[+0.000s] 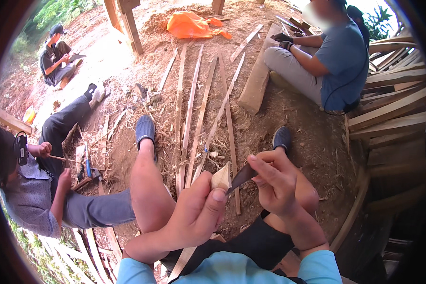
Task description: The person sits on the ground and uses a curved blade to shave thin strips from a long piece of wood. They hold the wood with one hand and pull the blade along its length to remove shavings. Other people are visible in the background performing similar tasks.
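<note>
My left hand (194,215) is closed around a pale wooden stick, its pointed, whittled tip (221,176) sticking out above the thumb. A flat wooden length (182,265) shows below that wrist; whether it belongs to the same piece I cannot tell. Between the fingers of my right hand (275,182) is a dark knife (241,179). Its blade slants down to the left, with its end beside the stick's tip and my left thumb. The knife's handle is mostly hidden by my fingers.
Several long wooden strips (206,109) lie on the dirt before me. To the left, a seated person (33,189) works near a hammer (96,174). Another sits at right by a thick beam (260,78). Curved boards (393,99) are stacked at right; an orange sheet (189,24) lies ahead.
</note>
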{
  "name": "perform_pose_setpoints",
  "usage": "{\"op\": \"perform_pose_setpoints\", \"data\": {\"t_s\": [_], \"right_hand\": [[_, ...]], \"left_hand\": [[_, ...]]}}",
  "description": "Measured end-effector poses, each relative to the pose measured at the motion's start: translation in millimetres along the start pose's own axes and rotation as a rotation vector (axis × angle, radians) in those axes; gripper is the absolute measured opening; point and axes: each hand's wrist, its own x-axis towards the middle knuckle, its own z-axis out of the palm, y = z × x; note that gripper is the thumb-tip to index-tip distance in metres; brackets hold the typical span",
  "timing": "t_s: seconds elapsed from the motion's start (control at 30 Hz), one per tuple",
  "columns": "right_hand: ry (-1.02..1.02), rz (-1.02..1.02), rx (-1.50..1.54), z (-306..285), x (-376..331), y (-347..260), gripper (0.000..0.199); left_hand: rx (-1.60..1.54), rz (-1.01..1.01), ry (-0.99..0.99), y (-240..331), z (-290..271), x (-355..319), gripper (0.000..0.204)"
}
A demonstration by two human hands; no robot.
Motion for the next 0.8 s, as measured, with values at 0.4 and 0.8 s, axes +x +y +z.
{"op": "perform_pose_setpoints", "data": {"t_s": [0.4,0.8], "right_hand": [[0.098,0.106,0.15,-16,8,1,0.036],[-0.101,0.236,0.061,-12,6,-2,0.043]], "left_hand": [[-0.253,-0.004,0.189,11,-35,15,0.019],[0.106,-0.075,0.233,-5,-14,27,0.018]]}}
